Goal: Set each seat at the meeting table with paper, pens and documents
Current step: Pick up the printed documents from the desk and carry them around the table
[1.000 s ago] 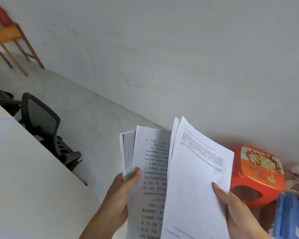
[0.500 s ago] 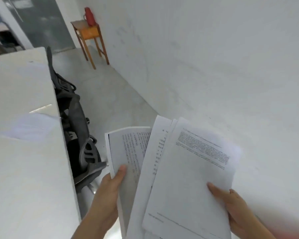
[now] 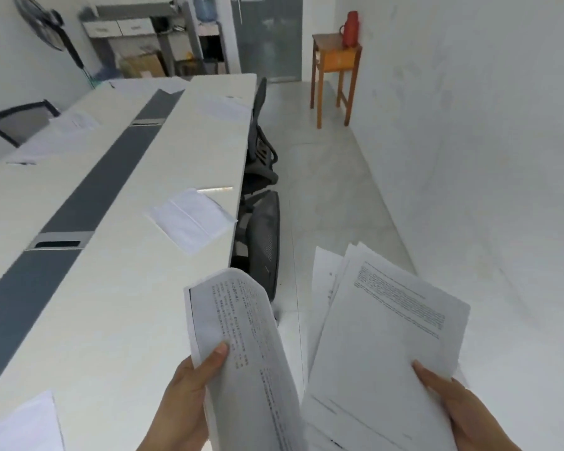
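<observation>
My left hand [image 3: 189, 395] grips a curled printed document [image 3: 241, 346], held apart from the rest. In my right hand [image 3: 459, 411] is a fanned stack of printed sheets [image 3: 378, 340]. Both are over the floor beside the long white meeting table [image 3: 118, 288]. On the table lie blank paper [image 3: 191, 219] with a pen [image 3: 214, 189] just beyond it, more paper at the far seat [image 3: 223, 107], paper on the opposite side [image 3: 56, 135], and a sheet at the near corner [image 3: 26, 424].
Black mesh chairs [image 3: 264, 242] are pushed in along the table's right side, with another chair [image 3: 17, 120] at the left. A wooden stool [image 3: 334, 63] carrying a red thermos [image 3: 350, 24] stands by the right wall. Shelving and a fan stand at the far end.
My view has swung left from the wall to the table. My left hand has pulled one document away from the stack in my right hand.
</observation>
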Action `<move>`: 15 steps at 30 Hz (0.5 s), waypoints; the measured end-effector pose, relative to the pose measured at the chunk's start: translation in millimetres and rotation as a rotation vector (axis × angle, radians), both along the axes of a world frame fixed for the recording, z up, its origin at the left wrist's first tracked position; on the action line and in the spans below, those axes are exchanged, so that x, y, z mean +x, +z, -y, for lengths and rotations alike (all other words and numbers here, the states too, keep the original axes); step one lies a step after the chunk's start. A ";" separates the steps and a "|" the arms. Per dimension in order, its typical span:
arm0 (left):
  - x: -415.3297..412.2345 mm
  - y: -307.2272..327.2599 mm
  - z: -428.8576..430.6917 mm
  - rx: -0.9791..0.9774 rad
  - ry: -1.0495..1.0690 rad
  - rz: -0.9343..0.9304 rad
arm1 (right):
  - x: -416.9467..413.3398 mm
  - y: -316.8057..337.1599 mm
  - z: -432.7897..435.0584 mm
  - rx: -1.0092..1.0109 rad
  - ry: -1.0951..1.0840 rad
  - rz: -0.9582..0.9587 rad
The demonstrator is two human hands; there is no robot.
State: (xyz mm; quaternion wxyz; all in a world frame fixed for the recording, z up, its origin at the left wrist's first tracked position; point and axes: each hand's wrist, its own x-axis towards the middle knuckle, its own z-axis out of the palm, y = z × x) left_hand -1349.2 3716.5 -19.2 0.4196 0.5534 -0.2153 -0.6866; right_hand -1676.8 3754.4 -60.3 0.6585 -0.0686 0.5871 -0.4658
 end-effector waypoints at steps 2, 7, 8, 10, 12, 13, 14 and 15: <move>2.7 4.5 29.6 -0.009 0.026 -0.010 | 11.3 7.2 41.6 -0.003 0.099 -0.048; -4.9 12.0 94.0 -0.064 0.033 -0.050 | 28.6 14.5 128.7 -0.028 0.239 -0.045; -8.2 13.9 105.3 -0.077 0.042 -0.055 | 30.5 14.8 145.7 -0.047 0.255 -0.083; -15.4 15.9 127.1 -0.103 0.065 -0.045 | 34.0 14.7 182.1 -0.100 0.306 -0.149; -20.3 17.7 149.4 -0.127 0.116 -0.030 | 39.0 14.8 220.0 -0.141 0.367 -0.183; -22.0 17.7 160.7 -0.133 0.156 -0.021 | 41.2 13.6 239.8 -0.157 0.393 -0.189; -24.1 17.8 171.8 -0.139 0.196 -0.015 | 43.8 13.2 258.8 -0.172 0.422 -0.192; -26.5 17.4 183.1 -0.148 0.233 -0.005 | 46.2 12.5 278.0 -0.187 0.456 -0.188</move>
